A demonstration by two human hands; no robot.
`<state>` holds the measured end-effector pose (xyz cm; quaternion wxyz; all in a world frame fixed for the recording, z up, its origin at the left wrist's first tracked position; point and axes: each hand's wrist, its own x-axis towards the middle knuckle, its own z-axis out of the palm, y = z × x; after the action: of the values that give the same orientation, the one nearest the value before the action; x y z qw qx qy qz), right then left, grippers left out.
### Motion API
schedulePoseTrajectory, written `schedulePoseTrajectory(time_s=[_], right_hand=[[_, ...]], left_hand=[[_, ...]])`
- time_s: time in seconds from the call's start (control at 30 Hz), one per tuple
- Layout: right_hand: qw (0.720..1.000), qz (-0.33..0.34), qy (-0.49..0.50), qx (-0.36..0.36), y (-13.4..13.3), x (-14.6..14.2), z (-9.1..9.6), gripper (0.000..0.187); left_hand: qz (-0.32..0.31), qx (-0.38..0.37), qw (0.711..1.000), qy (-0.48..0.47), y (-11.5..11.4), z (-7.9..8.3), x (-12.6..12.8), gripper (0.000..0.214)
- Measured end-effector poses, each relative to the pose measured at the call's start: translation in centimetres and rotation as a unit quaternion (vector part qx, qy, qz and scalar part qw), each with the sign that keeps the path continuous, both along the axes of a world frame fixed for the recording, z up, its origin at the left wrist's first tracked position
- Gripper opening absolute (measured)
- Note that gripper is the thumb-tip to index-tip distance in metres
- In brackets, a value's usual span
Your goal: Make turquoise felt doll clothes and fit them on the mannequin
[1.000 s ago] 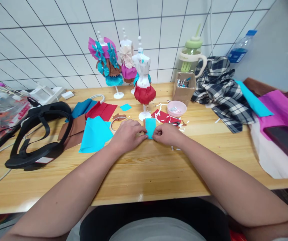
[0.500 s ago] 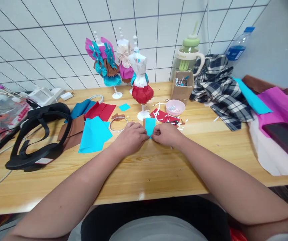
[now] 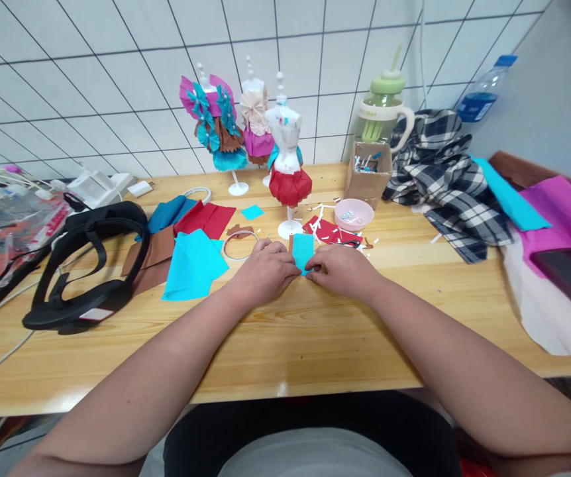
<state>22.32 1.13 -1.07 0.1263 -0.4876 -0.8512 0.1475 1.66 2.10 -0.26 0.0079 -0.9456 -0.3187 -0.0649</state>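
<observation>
A small rectangle of turquoise crepe paper lies on the table between my two hands. At its lower left corner my left hand is closed, fingertips pinched at the paper's edge. My right hand pinches the lower right corner, thumb and finger together. Just behind the paper stands a white mini dress form with a red puffed paper skirt. To the left of my left hand lies a thin tape ring. Scissors, partly hidden, rest beyond my right hand.
Larger turquoise sheets, red paper and brown paper lie left, beside a black headset. Behind are two dressed forms, a pink bowl, a cardboard box and a jug. Plaid cloth sits right.
The view has shifted slightly, so everything appears a little farther right. Both hands stay at the turquoise paper's lower edge, with my right fingers a little differently bent.
</observation>
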Motion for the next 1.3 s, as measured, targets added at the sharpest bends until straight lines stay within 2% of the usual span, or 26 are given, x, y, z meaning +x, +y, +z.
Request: schedulePoseTrajectory(time_s=[0.33,0.5,0.7,0.93,1.07,1.3], right_hand=[[0.99,0.02,-0.132,0.044,-0.8,-0.7,1.1,0.025],[0.988,0.029,-0.141,0.063,-0.9,-1.0,1.2,0.03],[0.991,0.01,-0.126,0.049,-0.8,-0.7,1.1,0.029],[0.998,-0.004,-0.047,0.042,-0.7,-0.2,0.9,0.03],[0.999,-0.003,-0.012,0.039,-0.6,-0.2,0.5,0.02],[0.992,-0.047,0.108,-0.045,-0.1,0.0,0.4,0.013]], left_hand=[[0.029,-0.054,0.997,-0.044,0.2,-0.3,-0.3,0.026],[0.048,-0.077,0.994,-0.064,0.3,-0.5,-0.3,0.023],[0.071,-0.068,0.992,-0.077,0.3,-0.8,-0.3,0.02],[0.065,-0.07,0.989,-0.111,0.5,-0.9,-0.5,0.02],[0.052,-0.091,0.985,-0.139,0.2,-0.6,-0.4,0.017],[0.078,-0.153,0.969,-0.179,0.0,-0.3,-0.8,0.014]])
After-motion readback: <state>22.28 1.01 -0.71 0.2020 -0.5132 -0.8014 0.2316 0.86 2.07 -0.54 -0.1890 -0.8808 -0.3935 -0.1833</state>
